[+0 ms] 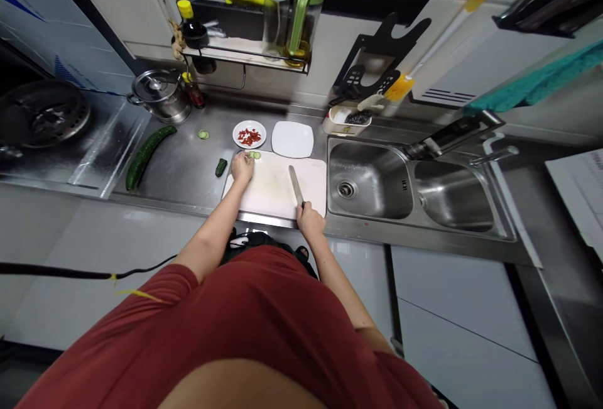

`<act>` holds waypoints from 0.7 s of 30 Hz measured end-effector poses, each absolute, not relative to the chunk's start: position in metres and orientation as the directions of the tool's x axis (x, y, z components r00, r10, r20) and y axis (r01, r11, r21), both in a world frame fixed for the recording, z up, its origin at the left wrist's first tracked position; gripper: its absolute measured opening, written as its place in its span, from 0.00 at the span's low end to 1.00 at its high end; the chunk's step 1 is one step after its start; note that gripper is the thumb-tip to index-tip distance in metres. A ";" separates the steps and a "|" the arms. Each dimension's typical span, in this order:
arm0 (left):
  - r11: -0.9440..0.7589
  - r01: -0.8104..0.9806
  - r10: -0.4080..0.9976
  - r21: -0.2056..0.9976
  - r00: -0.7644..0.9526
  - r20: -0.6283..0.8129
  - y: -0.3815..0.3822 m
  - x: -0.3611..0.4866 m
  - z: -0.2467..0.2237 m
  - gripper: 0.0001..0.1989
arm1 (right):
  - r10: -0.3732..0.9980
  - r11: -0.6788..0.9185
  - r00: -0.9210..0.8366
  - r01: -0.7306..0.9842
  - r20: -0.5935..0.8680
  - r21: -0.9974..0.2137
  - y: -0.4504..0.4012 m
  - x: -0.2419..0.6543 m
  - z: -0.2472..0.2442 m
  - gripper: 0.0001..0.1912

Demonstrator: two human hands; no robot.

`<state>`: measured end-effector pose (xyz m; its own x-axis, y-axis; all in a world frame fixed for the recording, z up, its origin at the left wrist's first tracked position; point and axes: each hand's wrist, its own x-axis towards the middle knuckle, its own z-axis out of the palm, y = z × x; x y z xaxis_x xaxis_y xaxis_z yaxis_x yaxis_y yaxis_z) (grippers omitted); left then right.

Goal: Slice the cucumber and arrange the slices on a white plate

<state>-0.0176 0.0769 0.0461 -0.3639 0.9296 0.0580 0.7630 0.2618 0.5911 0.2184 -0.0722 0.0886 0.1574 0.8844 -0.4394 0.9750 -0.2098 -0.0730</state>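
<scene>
My right hand [311, 220] grips a knife [296, 184] by its dark handle, with the blade lying over the right part of the white cutting board [273, 195]. At the board's upper left edge, my left hand [242, 169] has its fingers curled at a few pale green cucumber slices [255, 154]. Just left of the board rests a short dark green cucumber piece [221, 167]. A white plate with chopped red pieces [249, 135] stands behind my left hand. Beside it is a white square plate [293, 139].
On the counter's left lie a long whole cucumber [148, 156] and some slices [203, 134]. A lidded steel pot [162, 95] stands behind them, and a frying pan [42, 114] is farther left. The double sink [372, 176] borders the board's right. A bottle shelf [245, 57] overhangs the back.
</scene>
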 end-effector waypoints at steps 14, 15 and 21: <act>0.181 0.912 0.983 0.369 -0.170 -0.063 0.113 -0.005 0.050 0.12 | 0.876 -0.228 0.166 0.970 -0.453 -0.085 -0.071 0.218 0.094 0.21; 0.185 0.910 0.983 0.371 -0.172 -0.068 0.114 -0.005 0.049 0.12 | 0.875 -0.227 0.163 0.970 -0.455 -0.088 -0.071 0.218 0.094 0.21; 0.234 0.816 0.972 0.529 -0.210 -0.106 0.112 -0.005 0.047 0.10 | 0.884 -0.230 0.168 0.969 -0.436 -0.093 -0.071 0.218 0.093 0.20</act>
